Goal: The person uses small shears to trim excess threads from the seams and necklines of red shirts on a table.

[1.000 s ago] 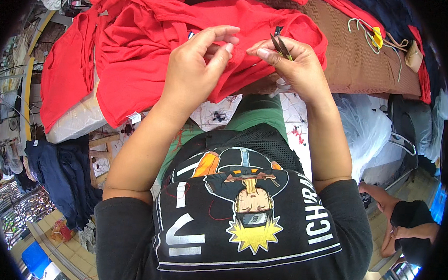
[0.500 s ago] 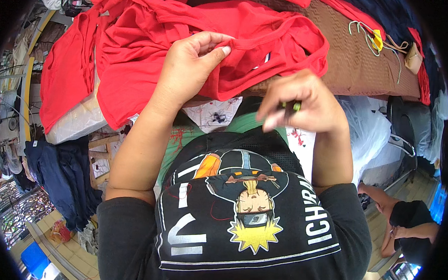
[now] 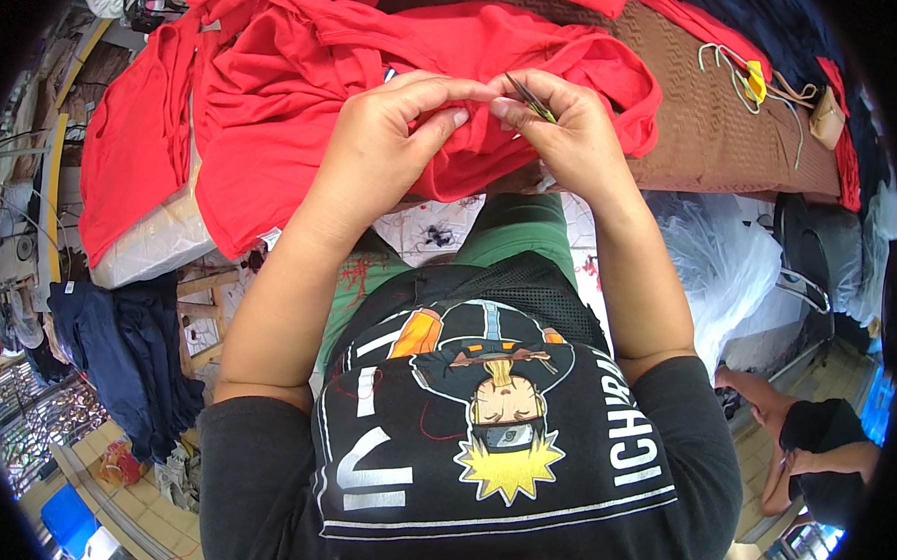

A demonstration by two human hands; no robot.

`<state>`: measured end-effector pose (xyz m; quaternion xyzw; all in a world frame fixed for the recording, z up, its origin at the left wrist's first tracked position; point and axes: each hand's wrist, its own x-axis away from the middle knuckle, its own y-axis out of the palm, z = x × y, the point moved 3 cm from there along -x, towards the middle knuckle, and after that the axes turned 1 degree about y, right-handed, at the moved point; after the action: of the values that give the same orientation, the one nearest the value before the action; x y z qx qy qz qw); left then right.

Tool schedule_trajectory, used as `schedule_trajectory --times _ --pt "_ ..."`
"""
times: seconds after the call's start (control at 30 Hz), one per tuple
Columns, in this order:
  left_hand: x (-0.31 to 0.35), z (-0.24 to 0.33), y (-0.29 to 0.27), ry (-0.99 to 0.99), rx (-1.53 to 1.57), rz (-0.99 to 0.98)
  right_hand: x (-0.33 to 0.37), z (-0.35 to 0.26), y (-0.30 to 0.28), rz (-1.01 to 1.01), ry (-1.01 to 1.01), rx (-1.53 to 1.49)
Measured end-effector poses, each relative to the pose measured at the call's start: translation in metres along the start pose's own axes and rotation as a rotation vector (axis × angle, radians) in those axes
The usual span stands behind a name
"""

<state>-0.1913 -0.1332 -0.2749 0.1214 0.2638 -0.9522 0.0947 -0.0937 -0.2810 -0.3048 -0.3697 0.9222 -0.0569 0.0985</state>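
A red garment (image 3: 265, 122) lies bunched over the brown padded surface in front of me. My left hand (image 3: 385, 127) is closed, thumb and forefinger pinching a fold of its cloth. Close beside it, my right hand (image 3: 570, 130) is shut on thread snips (image 3: 532, 99) with dark pointed blades and a yellow-green part. The blades point up and left, away from my palm. Thumb and forefinger of the right hand are pinched at the red cloth, near the left fingertips. Whether a thread lies between them is too small to tell.
The brown padded surface (image 3: 705, 141) bears a yellow piece (image 3: 755, 81) with pale cords and a tan pouch (image 3: 828, 118). Dark blue clothes (image 3: 130, 356) hang at left. Clear plastic sheeting (image 3: 715, 257) stands at right. Another person (image 3: 821, 456) sits at the lower right.
My right hand has moved up and left from above my lap to the red cloth, bringing the snips beside my left hand. The left hand has shifted slightly right and down.
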Motion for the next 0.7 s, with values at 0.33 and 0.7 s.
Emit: schedule_trajectory --times 0.33,0.7 --pt "-0.004 0.001 -0.005 0.398 -0.423 0.117 0.0 -0.002 -0.003 -0.085 0.108 -0.005" --pt "-0.003 -0.013 -0.006 -0.199 0.22 0.169 0.01 -0.034 -0.012 0.096 -0.283 0.46"
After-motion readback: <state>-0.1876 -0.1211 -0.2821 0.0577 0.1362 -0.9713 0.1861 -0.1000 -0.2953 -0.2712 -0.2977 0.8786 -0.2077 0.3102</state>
